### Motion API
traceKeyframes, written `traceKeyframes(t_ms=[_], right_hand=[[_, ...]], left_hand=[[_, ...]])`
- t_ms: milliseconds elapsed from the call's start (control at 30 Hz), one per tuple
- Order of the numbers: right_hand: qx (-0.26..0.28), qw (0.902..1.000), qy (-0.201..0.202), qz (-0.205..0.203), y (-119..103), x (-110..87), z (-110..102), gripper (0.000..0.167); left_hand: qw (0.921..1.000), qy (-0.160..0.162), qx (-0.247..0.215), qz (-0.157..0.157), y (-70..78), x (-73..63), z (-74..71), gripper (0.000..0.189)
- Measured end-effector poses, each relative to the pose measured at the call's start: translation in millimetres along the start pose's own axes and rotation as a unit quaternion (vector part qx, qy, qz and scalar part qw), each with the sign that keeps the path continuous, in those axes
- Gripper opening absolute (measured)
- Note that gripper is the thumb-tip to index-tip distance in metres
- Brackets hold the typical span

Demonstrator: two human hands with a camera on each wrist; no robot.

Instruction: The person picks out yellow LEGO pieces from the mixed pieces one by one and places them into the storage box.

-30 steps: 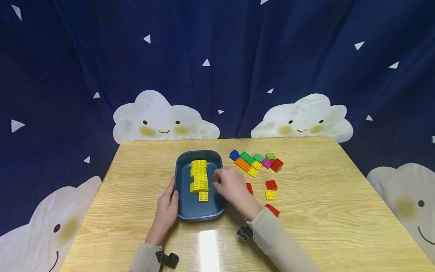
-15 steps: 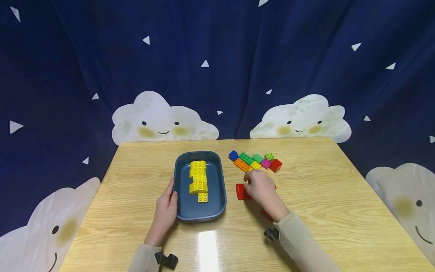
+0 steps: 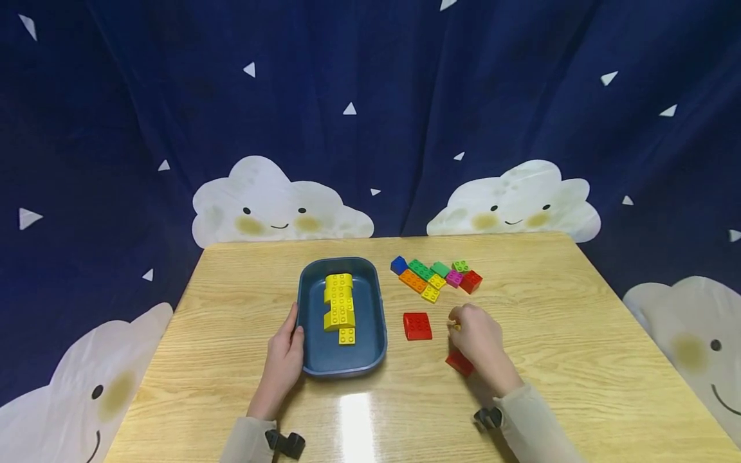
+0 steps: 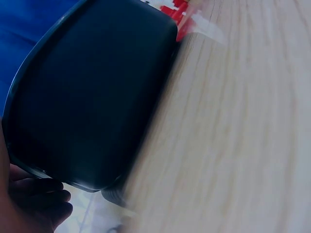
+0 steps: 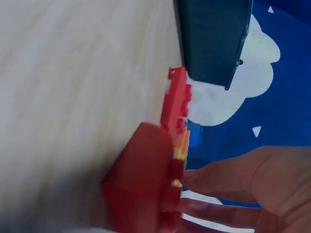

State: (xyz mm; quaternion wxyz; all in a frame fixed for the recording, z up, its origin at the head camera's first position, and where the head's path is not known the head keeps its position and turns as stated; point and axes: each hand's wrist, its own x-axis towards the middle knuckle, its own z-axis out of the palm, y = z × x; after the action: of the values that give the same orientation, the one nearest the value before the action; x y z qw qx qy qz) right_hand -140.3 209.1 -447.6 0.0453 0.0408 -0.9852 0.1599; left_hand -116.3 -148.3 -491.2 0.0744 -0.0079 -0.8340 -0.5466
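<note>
My left hand [image 3: 285, 350] rests along the left side of a dark blue tray [image 3: 341, 371], its fingers and thumb against the outer wall and rim. Inside the tray lies a block of joined yellow bricks [image 3: 339, 302], with a small yellow brick [image 3: 347, 336] at its near end. To the right, my right hand [image 3: 480, 334] is low over the table and pinches a yellow toy brick [image 3: 455, 326], mostly covered by the fingers. In the right wrist view its fingertips [image 5: 194, 179] are beside a patch of yellow. A red sloped brick [image 3: 460, 363] sits just below that hand.
Between tray and right hand lies a curved red brick [image 3: 417, 326]. Behind it is a cluster of bricks: blue [image 3: 399, 265], orange [image 3: 413, 280], dark green [image 3: 420, 269], pink [image 3: 454, 278], red [image 3: 471, 281] and others. A dark curtain [image 3: 370, 116] hangs behind the table.
My right hand has moved from the tray's right rim across to the loose bricks and now covers the yellow one. The curved red brick is uncovered. My left hand and the tray stay put.
</note>
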Motion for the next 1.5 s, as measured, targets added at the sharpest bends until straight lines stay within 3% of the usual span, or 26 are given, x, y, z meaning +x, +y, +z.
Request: traceKeyframes(t_ms=[267, 633, 1000, 1267, 1500], right_hand=[[0.021, 0.9994, -0.013, 0.024, 11, -7.4, 6, 0.020], [0.048, 0.9986, 0.023, -0.007, 16, -13.8, 14, 0.025], [0.043, 0.9990, 0.013, 0.002, 10, -11.7, 15, 0.019], [0.050, 0.9987, 0.007, 0.002, 7, -12.5, 14, 0.020], [0.053, 0.9982, 0.024, -0.013, 1, -14.4, 13, 0.023]], left_hand=[[0.9999, -0.008, -0.004, -0.006, 0.6, -0.9, 1.2, 0.051], [0.9998, -0.018, -0.006, -0.009, 1.5, 1.1, 1.9, 0.052], [0.9999, -0.009, -0.003, 0.009, 2.0, 2.3, 2.1, 0.052], [0.9999, -0.009, -0.002, -0.006, 1.6, 0.1, 0.9, 0.052], [1.0000, -0.002, 0.002, 0.002, -1.0, -0.6, 0.2, 0.052]])
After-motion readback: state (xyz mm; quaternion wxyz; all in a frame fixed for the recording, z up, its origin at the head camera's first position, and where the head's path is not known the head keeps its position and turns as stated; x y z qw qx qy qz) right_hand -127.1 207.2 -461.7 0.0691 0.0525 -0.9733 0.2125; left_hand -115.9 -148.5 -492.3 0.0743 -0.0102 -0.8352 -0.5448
